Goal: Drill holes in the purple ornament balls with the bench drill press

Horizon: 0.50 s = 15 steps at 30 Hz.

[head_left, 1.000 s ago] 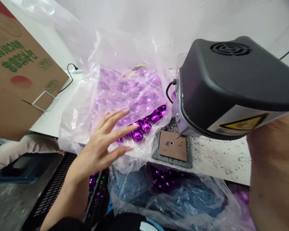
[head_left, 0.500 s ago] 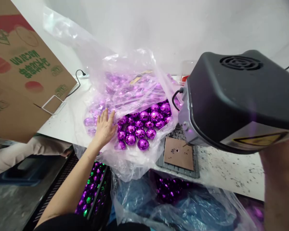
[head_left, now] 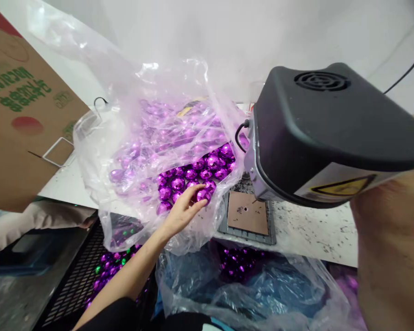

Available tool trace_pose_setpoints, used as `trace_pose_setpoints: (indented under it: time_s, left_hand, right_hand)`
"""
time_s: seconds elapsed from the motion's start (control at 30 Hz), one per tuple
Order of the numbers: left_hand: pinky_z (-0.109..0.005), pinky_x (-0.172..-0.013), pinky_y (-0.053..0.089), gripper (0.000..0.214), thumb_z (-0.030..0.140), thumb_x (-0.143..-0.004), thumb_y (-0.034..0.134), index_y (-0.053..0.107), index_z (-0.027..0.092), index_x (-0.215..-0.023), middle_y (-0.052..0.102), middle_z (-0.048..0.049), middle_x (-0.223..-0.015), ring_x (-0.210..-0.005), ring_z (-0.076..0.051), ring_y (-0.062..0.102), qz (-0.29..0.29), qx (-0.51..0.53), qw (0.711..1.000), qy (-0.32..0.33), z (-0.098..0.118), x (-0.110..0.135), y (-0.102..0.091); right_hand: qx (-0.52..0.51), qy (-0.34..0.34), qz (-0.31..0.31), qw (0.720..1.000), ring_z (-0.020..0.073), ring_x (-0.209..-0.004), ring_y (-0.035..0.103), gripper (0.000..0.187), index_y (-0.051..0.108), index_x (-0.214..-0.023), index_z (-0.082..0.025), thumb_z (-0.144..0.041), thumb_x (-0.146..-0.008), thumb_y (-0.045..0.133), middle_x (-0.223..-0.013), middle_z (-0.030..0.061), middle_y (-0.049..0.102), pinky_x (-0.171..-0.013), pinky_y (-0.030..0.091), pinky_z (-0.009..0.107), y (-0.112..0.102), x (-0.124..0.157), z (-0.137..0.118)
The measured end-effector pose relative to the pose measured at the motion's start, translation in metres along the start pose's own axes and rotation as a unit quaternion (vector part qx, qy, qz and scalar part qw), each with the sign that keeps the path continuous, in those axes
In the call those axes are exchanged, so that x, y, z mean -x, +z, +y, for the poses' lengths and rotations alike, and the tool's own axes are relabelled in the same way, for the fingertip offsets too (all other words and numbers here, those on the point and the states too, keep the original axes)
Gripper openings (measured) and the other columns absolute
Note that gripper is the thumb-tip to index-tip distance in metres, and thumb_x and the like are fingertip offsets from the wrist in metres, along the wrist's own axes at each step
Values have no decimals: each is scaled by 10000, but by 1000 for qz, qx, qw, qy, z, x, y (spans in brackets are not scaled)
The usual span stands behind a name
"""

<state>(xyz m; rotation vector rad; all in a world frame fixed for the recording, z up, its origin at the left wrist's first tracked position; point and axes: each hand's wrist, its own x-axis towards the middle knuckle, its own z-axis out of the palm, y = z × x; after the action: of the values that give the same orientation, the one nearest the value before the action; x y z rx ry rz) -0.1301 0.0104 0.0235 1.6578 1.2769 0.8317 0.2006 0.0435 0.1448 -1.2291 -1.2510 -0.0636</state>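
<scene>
My left hand reaches over the front of an open clear plastic bag. Its thumb and fingers close round a shiny purple faceted ball at the pile's front edge. Several more purple balls lie behind and beside it, many under the bag's film. On the right, my right arm rises along the far side of a black machine housing. The housing hides the fingers of my right hand, so its grip does not show.
Below the housing, a brown square plate with a small hole lies on a grey base. Dark shavings litter the white table. A cardboard box stands left; a black crate holds purple and green balls. Another person's leg shows.
My left hand has moved right from the bag's film to the front of the pile and taken hold of a purple ball. The view has shifted slightly to the right.
</scene>
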Motion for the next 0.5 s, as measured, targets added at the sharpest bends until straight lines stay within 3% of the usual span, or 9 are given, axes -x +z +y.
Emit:
trace_pose_setpoints:
  time_s: [0.03,0.1,0.2,0.27,0.33,0.5]
  left_hand:
    - [-341,-825,552,426,398,-978,601,557,256,-1377,644,-85,-1200,-1025,-231,657,-4,122,992,-27,7,2,-1]
    - [-289,-723,545,446,439,-972,599,556,258,-1378,659,-84,-1147,-939,-212,686,-43,334,939,-74,21,7,2]
    - [-263,-690,540,478,457,-925,674,599,227,-1338,685,-101,-1124,-909,-217,716,-108,505,847,-123,34,11,17]
    - [-249,-669,534,494,464,-880,736,643,202,-1288,702,-93,-1060,-871,-209,721,-121,553,811,-148,34,11,30]
    - [-232,-636,520,513,450,-835,791,670,185,-1257,712,-77,-999,-809,-187,713,-121,574,793,-164,30,9,40]
    - [-236,-575,476,506,500,-816,787,704,140,-1161,731,-125,-1018,-735,-174,677,-142,572,786,-186,21,5,58]
  right_hand:
    - [9,2,-2,1000,17,-668,395,355,665,-898,-129,-481,-902,618,-691,-41,488,-675,272,281,1,0,-3]
    - [16,4,-1,1000,11,-661,383,371,651,-887,-119,-484,-919,594,-687,-40,477,-659,259,272,4,0,-8]
    - [10,0,0,1000,6,-677,400,373,631,-872,-106,-472,-929,588,-715,-35,493,-657,269,256,6,1,-12]
    - [8,-2,0,1000,5,-689,412,370,623,-865,-100,-464,-926,598,-729,-32,507,-658,278,244,6,1,-13]
    - [6,-3,2,1000,4,-691,425,367,621,-865,-94,-456,-924,605,-738,-27,534,-652,286,230,6,1,-15]
    - [-4,1,6,1000,-7,-637,401,347,615,-851,-89,-431,-915,627,-667,-40,497,-589,253,188,7,1,-19]
